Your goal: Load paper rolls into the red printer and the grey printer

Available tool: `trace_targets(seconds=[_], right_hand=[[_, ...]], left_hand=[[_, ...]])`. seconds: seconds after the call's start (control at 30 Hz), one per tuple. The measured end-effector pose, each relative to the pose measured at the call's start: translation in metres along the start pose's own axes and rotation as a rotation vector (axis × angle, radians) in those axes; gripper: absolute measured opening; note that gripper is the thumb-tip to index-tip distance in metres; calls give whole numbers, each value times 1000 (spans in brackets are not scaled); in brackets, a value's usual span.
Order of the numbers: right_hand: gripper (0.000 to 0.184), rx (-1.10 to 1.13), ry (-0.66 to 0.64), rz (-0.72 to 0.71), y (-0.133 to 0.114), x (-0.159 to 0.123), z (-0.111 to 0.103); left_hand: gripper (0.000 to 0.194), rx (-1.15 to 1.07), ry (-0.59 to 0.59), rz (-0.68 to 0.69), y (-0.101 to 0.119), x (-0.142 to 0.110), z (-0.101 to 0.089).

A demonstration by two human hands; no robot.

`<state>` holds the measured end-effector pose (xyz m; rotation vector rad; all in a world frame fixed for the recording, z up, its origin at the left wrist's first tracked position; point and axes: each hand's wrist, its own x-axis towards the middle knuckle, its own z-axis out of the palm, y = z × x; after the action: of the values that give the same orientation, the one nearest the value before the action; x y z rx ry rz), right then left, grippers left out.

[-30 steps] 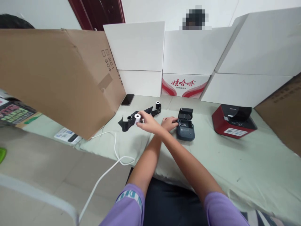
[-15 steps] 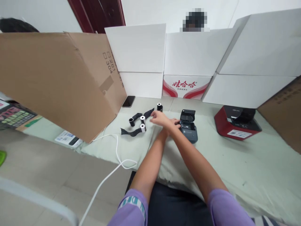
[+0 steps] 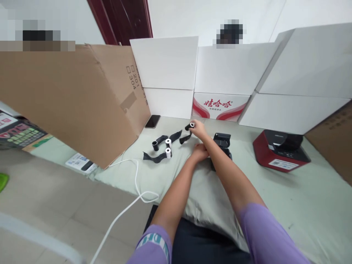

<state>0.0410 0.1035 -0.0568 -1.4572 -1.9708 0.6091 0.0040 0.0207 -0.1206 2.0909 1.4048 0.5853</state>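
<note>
My right hand (image 3: 198,129) is closed on a black paper roll (image 3: 189,126) with a white core, lifted above the cloth; its loose strip hangs down. My right forearm crosses over my left hand (image 3: 200,152), which rests low beside a small dark portable printer (image 3: 222,141). That hand's fingers are mostly hidden, so its grip does not show. The printer's lid is raised, and my forearm hides part of its body. To the left lie several more rolls with black strips, among them a white-ended roll (image 3: 168,152) and a dark hollow roll (image 3: 155,146).
A red and black device (image 3: 280,152) stands at the right. A phone (image 3: 152,121) lies at the back left. White boxes (image 3: 170,102) and a brown carton (image 3: 110,110) wall the table. A white cable (image 3: 136,176) trails off the front edge. People are partly visible behind the boxes.
My right hand has moved up and slightly right and taken hold of the standing black roll at the back, now tilted and lifted. My left hand stays near the printer.
</note>
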Motion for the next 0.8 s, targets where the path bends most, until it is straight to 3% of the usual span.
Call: trace_targets(seconds=[0.13, 0.23, 0.3, 0.4, 0.6, 0.7, 0.8], right_hand=[[45, 703, 116, -27, 36, -61, -56], [43, 911, 209, 22, 64, -111, -97], [44, 902, 273, 46, 79, -135, -109], [47, 768, 299, 41, 95, -153, -104], [41, 394, 196, -19, 116, -153, -79], [35, 308, 182, -67, 124, -151, -77], [32, 174, 176, -28, 124, -152, -78]], left_hand=[[34, 20, 59, 7, -1, -2, 3], [37, 12, 79, 15, -1, -3, 4], [39, 1, 85, 19, -1, -4, 4], [41, 12, 79, 9, 1, -5, 3], [42, 41, 75, 17, 2, -6, 1], [42, 44, 76, 19, 1, -6, 2], [42, 44, 88, 35, 0, -6, 3]])
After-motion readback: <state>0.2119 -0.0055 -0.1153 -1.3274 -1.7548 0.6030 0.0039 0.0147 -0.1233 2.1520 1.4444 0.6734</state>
